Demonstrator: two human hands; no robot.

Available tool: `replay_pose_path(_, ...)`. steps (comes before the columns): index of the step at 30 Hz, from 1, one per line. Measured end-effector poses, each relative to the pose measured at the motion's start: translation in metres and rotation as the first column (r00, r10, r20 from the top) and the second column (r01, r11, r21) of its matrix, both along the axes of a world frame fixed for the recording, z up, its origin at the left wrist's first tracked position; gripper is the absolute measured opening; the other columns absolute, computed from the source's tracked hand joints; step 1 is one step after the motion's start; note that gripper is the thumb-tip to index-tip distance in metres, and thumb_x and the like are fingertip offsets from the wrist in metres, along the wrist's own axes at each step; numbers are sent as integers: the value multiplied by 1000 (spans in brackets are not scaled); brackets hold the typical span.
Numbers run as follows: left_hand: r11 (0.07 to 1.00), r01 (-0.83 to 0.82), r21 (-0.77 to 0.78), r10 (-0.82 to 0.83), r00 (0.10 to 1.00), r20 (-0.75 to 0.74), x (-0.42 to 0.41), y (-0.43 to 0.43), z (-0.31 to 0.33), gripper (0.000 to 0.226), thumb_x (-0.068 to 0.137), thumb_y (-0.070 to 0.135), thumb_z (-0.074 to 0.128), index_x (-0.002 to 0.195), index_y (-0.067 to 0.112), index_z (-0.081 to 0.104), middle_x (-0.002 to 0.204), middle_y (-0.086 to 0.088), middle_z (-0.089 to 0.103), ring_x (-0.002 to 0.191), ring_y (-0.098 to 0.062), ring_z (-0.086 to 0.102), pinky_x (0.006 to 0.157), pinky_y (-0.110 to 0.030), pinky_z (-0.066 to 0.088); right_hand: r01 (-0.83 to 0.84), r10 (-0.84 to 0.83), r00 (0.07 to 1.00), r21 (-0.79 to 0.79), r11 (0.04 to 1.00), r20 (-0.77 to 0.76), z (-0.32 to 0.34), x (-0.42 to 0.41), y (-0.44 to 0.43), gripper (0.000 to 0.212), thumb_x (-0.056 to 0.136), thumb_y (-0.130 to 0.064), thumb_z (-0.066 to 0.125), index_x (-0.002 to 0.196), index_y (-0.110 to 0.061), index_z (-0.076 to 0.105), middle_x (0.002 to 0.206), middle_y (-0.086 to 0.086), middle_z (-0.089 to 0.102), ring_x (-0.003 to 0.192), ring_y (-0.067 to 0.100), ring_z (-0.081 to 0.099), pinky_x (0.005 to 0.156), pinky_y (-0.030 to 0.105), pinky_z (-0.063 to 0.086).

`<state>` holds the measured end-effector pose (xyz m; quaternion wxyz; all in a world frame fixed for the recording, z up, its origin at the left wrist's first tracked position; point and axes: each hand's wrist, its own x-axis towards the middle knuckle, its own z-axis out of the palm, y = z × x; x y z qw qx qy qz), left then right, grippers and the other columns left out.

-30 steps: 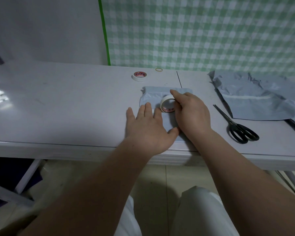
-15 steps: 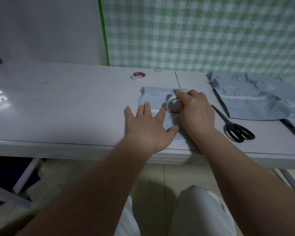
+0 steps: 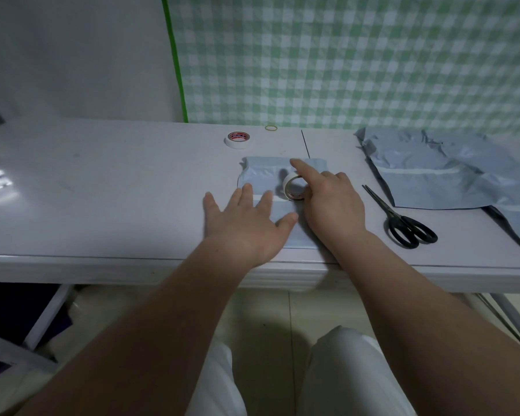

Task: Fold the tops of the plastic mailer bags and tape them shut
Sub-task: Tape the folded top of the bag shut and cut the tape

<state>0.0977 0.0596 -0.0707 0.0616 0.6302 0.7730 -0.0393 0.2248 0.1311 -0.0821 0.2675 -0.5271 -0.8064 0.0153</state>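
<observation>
Left hand (image 3: 246, 228) spread flat on folded mailer bag (image 3: 261, 172), right hand (image 3: 332, 205) gripping tape roll (image 3: 286, 185) mid-strip; right-side bags (image 3: 433, 181) apparently untaped

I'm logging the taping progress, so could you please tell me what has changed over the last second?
The right hand drew the tape roll slightly rightward across the bag, leaving a white strip. The left hand stayed flat on it; scissors unmoved.

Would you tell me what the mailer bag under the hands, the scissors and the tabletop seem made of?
Mailer bag: thin grey-blue plastic film, glossy; it creases and lies limp. Scissors: dark metal blades, probably; black moulded plastic handles, by their smooth loops. Table: hard, smooth, white-grey top, likely plastic or laminate; it reflects light at left.
</observation>
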Motion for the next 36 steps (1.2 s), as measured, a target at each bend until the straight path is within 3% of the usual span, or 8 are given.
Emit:
replay_pose_path(5, 991, -67, 120, 78, 993, -94, 2, 0, 4, 79, 93, 62, 13, 152, 8, 9, 161, -6, 3, 147, -18, -4, 113, -57, -8, -4, 4, 1000, -4, 1000, -12, 0, -1, -2, 61, 91, -6, 37, 142, -41, 35, 92, 6, 57, 91, 25, 44, 68, 30, 26)
replay_pose_path(7, 985, 19, 174, -15, 1000, -27, 12, 4, 4, 74, 96, 55, 19, 152, 9, 6, 161, -6, 0, 147, -17, -5, 115, -53, -8, -3, 3, 1000, 3, 1000, -6, 0, -1, -1, 60, 92, -8, 37, 142, -41, 35, 93, 6, 57, 92, 25, 44, 69, 28, 26)
replay_pose_path(11, 990, 89, 113, -98, 992, 80, 22, 8, -4, 68, 98, 49, 17, 152, 12, 0, 161, -4, -4, 147, -17, -6, 117, -50, -5, -8, 8, 999, -1, 1000, -34, -1, -1, -1, 59, 93, -8, 36, 142, -41, 36, 88, 4, 54, 89, 22, 43, 69, 29, 27)
replay_pose_path(25, 995, 67, 78, -74, 994, 85, 21, 6, -11, 79, 93, 65, 14, 152, 16, -2, 160, -3, -10, 147, -18, -10, 117, -48, -5, 0, -2, 1000, 78, 997, 31, 4, 11, 4, 65, 88, -3, 38, 141, -41, 37, 95, 5, 58, 98, 25, 45, 63, 32, 28)
replay_pose_path(36, 996, 52, 72, -58, 994, 88, 21, 5, -10, 78, 92, 66, 15, 152, 20, -1, 160, -2, -10, 147, -21, -10, 116, -53, -4, -37, 2, 980, 173, 984, 198, 11, 26, 8, 61, 87, -1, 38, 140, -32, 43, 90, 9, 60, 93, 31, 46, 65, 33, 29)
